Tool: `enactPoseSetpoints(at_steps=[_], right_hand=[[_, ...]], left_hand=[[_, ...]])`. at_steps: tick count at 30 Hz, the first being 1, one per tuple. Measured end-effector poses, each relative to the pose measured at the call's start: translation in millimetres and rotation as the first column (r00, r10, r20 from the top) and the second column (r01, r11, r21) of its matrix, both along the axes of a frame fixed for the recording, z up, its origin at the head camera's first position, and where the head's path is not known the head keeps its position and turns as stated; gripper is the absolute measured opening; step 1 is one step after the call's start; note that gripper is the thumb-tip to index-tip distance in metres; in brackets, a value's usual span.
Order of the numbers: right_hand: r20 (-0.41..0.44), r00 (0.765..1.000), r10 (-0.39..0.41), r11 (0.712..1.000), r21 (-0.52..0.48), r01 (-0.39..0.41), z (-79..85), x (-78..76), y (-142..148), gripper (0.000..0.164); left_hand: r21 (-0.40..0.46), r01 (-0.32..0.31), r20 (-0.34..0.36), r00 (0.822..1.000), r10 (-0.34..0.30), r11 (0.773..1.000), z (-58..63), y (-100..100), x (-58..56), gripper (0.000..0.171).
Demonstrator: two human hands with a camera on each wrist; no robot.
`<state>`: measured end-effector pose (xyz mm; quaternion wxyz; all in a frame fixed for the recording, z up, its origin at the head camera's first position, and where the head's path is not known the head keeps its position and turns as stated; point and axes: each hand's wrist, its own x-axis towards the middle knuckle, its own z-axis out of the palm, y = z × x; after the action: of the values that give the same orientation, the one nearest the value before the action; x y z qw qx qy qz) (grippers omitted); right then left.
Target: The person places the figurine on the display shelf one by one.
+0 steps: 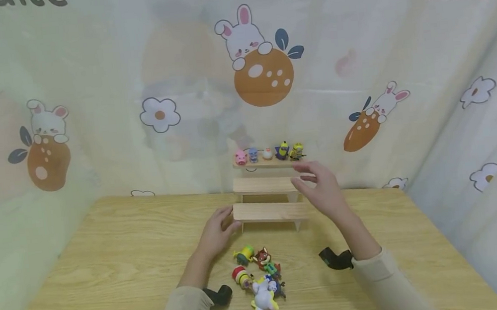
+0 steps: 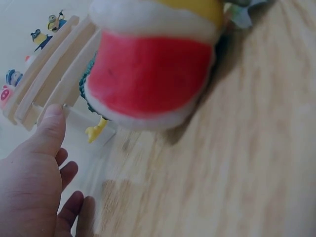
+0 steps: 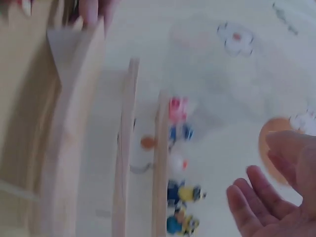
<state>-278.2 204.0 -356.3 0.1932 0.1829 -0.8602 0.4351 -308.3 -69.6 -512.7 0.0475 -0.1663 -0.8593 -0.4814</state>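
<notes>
A three-step wooden stand (image 1: 271,211) is on the table against the backdrop. On its top step, a pink pig figure (image 1: 240,157), a blue figure (image 1: 253,155), a white chicken-like figure (image 1: 268,154) and two yellow minion figures stand in a row, one minion (image 1: 296,151) at the right end. My left hand (image 1: 215,234) is at the left end of the lowest step, thumb extended right at its edge. Raised beside the right end of the upper steps, my right hand (image 1: 324,190) has its fingers apart and nothing between them.
Several toy figures lie in a pile in front of the stand: a fox (image 1: 264,259), a red-hatted yellow figure (image 1: 242,277), a green-and-yellow one (image 1: 244,255), a white-and-yellow one (image 1: 263,296). Black curved pieces (image 1: 336,258) sit by both sleeves. A printed curtain (image 1: 202,144) hangs behind.
</notes>
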Motion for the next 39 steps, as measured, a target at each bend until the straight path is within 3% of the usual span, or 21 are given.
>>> enactPoseSetpoints(at_steps=[7, 14, 22, 28, 32, 39], right_hand=[[0.063, 0.988, 0.144, 0.976, 0.157, -0.152, -17.4, 42.6, -32, 0.023], [0.196, 0.941, 0.275, 0.853, 0.401, -0.333, -32.6, 64.1, -53, 0.024], [0.36, 0.881, 0.308, 0.733, 0.501, -0.46, -39.5, 72.7, -61, 0.028], [0.339, 0.897, 0.285, 0.677, 0.591, -0.438, -41.1, 76.1, -62, 0.026], [0.358, 0.911, 0.203, 0.671, 0.627, -0.396, -45.7, 74.9, -61, 0.031], [0.39, 0.915, 0.101, 0.639, 0.679, -0.36, -62.5, 68.2, -58, 0.043]], left_hand=[[-0.006, -0.016, 0.004, 1.0, 0.016, 1.0, -1.0, 0, 0.3, 0.063], [0.004, -0.023, 0.027, 0.999, 0.023, 1.0, -2.7, 1, 1.7, 0.066], [0.008, -0.007, 0.024, 1.0, 0.007, 1.0, -1.6, 1, 1.2, 0.066], [-0.004, -0.018, 0.038, 0.999, 0.018, 1.0, 1.8, 1, 0.4, 0.064], [-0.004, -0.016, 0.022, 1.0, 0.016, 1.0, 1.3, 1, 0.6, 0.064], [0.0, -0.012, 0.031, 0.999, 0.012, 1.0, 1.5, 2, 2.3, 0.064]])
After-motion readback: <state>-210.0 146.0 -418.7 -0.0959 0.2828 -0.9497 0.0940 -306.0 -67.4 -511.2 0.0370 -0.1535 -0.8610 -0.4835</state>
